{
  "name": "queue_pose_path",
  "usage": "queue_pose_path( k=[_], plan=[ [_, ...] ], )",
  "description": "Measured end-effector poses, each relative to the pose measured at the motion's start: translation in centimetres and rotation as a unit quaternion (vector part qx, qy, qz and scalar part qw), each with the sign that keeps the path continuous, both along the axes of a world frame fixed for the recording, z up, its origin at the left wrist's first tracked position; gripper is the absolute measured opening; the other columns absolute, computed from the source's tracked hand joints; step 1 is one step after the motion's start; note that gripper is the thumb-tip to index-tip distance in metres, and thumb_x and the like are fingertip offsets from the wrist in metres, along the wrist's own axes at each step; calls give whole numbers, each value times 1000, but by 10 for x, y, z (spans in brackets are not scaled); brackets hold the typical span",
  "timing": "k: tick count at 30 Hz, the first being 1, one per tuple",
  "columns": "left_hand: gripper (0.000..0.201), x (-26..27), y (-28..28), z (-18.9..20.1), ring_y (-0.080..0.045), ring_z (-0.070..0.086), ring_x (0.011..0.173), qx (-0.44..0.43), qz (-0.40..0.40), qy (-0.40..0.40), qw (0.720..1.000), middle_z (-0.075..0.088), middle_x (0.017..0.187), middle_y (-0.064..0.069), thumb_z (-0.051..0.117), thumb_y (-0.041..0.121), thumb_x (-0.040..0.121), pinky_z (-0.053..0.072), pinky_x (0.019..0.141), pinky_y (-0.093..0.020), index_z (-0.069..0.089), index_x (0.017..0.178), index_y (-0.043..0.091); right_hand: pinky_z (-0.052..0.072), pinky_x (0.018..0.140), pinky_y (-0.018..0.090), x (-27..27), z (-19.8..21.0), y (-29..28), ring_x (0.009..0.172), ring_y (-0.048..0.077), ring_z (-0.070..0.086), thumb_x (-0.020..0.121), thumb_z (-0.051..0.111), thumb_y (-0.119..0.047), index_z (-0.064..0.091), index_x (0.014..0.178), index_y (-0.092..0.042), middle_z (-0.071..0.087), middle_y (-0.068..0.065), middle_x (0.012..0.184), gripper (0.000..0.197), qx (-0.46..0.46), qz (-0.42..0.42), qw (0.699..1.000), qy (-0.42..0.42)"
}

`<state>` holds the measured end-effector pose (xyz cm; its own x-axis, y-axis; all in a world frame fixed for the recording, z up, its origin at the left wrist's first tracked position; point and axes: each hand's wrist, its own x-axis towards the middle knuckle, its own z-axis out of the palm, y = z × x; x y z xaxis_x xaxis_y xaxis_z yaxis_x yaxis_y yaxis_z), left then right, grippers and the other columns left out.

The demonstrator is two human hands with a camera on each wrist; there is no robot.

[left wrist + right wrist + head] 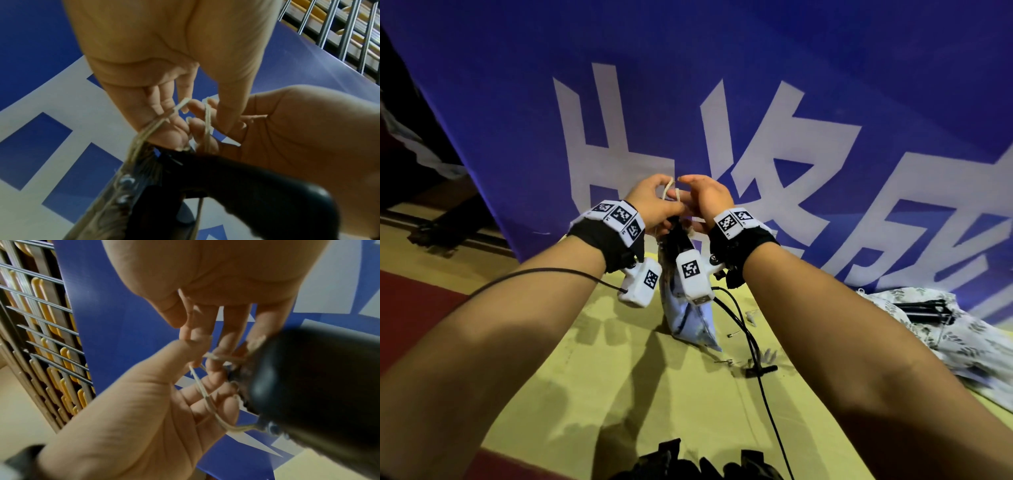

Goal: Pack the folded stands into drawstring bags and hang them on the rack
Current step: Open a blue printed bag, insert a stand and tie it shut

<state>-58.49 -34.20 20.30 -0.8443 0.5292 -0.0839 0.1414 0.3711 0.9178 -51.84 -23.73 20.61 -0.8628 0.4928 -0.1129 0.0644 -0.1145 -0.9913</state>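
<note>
Both hands are raised in front of the blue banner. The left hand (658, 197) has the pale drawstring (669, 189) looped over its curled fingers (164, 112). Opposite it, the right hand (697, 195) pinches another strand of the cord (207, 126) in its fingers (224, 344). Under the hands hangs the light patterned drawstring bag (690, 322), its mouth gathered around a black folded stand (246, 186) that sticks out of the top. A second black folded stand (923, 310) lies on a leaf-print bag (969, 346) at the right.
A wire rack with yellow parts (43, 324) stands beside the banner (722, 68). Black cables (760, 346) and small metal parts (753, 363) lie on the yellow surface (619, 394). Dark objects (688, 460) sit at the near edge.
</note>
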Motion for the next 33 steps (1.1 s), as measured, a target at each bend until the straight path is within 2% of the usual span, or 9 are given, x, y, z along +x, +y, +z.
queue_pose_path(
  k=[3, 7, 10, 13, 18, 21, 27, 30, 33],
  plan=[
    [58, -1, 1, 1, -23, 62, 59, -25, 20, 37, 999, 64, 84, -9, 68, 9, 82, 57, 63, -39, 45, 131, 29, 57, 74, 38, 1, 0, -2, 96, 24, 70, 97, 37, -17, 60, 116, -21, 74, 5, 104, 31, -1, 21, 1000, -6],
    [53, -2, 3, 1, -29, 63, 60, -37, 28, 70, 996, 68, 89, -12, 63, 3, 83, 60, 66, -46, 51, 129, 25, 57, 74, 38, 0, -1, -3, 91, 24, 70, 92, 35, -8, 59, 106, -20, 74, 10, 104, 30, 26, 33, 999, -8],
    [48, -1, 2, 1, -26, 68, 62, -30, 51, 109, 992, 68, 100, -10, 67, 8, 85, 58, 55, -32, 56, 129, 23, 57, 86, 49, 1, -6, -4, 96, 32, 69, 86, 38, -12, 58, 92, -24, 73, 13, 98, 24, 103, 19, 994, -13],
    [41, -2, 0, 1, -19, 64, 52, -27, 93, 133, 986, 66, 105, -3, 66, 7, 86, 46, 38, -18, 62, 125, 20, 52, 91, 49, 0, -20, -1, 91, 26, 69, 81, 41, -21, 53, 87, -30, 75, 3, 83, 16, 196, 32, 980, -35],
    [24, 0, 1, 10, -25, 70, 67, -54, 98, 191, 975, 73, 95, -6, 60, 7, 89, 56, 56, -29, 72, 106, 19, 41, 63, 29, 14, -23, 1, 75, 22, 56, 94, 43, -16, 51, 115, -18, 63, 0, 84, 22, 396, 111, 909, -72],
    [20, 0, 1, 12, -26, 69, 84, -92, 90, 229, 965, 74, 95, -6, 60, 10, 90, 57, 81, -36, 75, 100, 18, 48, 83, 32, 15, -21, 2, 104, 26, 61, 92, 45, -17, 52, 131, -25, 66, 3, 120, 40, 471, 151, 865, -88],
    [12, 4, 4, 24, -18, 61, 67, -77, 81, 174, 978, 66, 82, -5, 59, 16, 89, 44, 57, -25, 59, 99, 23, 48, 87, 33, 16, -28, 5, 119, 27, 56, 86, 53, -23, 46, 142, -27, 38, -9, 153, 56, 604, 210, 763, -96],
    [21, 7, 7, 36, -18, 55, 53, -7, 78, 124, 989, 58, 70, -8, 53, 4, 87, 46, 47, -23, 47, 102, 18, 50, 90, 36, 16, -28, 5, 120, 28, 56, 86, 57, -30, 46, 143, -27, 48, -3, 147, 58, 610, 200, 759, -105],
    [23, 9, 7, 44, -21, 54, 50, 23, 65, 109, 992, 57, 72, -12, 51, -1, 84, 51, 56, -34, 47, 94, 20, 55, 88, 41, 20, -28, 6, 114, 27, 61, 85, 58, -36, 41, 144, -35, 61, 0, 133, 61, 614, 185, 762, -96]
  ],
)
